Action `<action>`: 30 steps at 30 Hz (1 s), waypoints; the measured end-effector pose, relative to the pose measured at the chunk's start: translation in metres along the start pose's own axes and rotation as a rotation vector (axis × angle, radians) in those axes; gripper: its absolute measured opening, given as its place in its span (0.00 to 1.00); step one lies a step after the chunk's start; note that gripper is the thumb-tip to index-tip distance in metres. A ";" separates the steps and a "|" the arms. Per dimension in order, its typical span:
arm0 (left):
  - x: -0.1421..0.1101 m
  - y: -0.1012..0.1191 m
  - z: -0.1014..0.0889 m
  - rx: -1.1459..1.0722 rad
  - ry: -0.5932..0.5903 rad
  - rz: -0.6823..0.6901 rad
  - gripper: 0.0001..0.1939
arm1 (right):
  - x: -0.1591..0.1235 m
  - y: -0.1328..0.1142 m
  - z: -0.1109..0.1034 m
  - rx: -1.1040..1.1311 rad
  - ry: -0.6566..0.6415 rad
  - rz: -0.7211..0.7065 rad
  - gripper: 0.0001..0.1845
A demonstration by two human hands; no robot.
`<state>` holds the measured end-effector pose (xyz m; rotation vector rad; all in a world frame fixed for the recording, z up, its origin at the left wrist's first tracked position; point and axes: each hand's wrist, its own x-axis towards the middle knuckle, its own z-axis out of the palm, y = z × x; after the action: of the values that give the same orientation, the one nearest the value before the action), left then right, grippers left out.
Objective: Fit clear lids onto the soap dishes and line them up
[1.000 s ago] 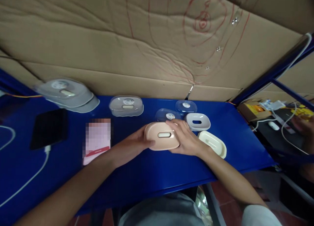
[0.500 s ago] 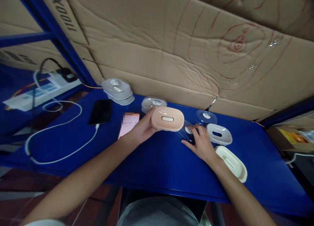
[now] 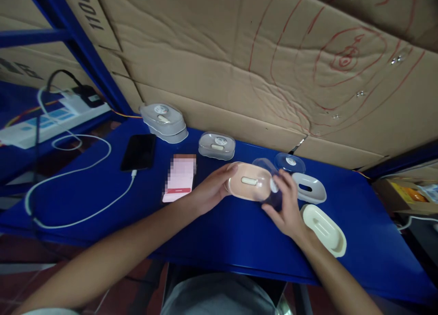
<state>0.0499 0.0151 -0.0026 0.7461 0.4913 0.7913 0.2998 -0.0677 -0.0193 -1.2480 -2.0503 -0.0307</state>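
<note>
Head view: a worker's left hand pinched the near-left end of a peach box, which appeared raised off a blue table, while the right hand gripped a clear lid by its outer end, fingers bent over it and thumb toward its lower edge. The lid stood tilted, overlapping the box's right end; whether the two touched could not be told. Holding the box by one end seemed to leave its slotted top and far end free for the lid, and the outer grip likely kept the right hand's fingers out from between the two. A gray tray and a cream tray lay just beyond the right hand, with a second clear lid behind, seemingly within easy reach. A covered gray box and a stack of gray boxes stood along the cardboard, apparently set back to leave working room. Half a second earlier, the lid had lain on the table beneath the right hand; now it was lifted against the view of the box, and the covered gray box, partly hidden then, showed whole.
</note>
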 end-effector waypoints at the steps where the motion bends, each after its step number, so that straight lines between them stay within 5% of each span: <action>1: 0.000 -0.003 0.001 -0.004 -0.029 -0.010 0.22 | 0.001 -0.002 0.000 -0.026 -0.039 -0.069 0.40; 11: -0.004 -0.010 0.002 -0.043 -0.086 -0.036 0.23 | 0.004 -0.002 -0.003 -0.116 -0.058 -0.266 0.42; 30: -0.010 -0.010 0.010 0.058 -0.018 0.013 0.24 | 0.003 -0.005 -0.007 -0.100 -0.060 -0.277 0.36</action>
<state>0.0545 -0.0013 -0.0027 0.8109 0.4950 0.7846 0.2990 -0.0708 -0.0108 -1.0246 -2.2848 -0.2300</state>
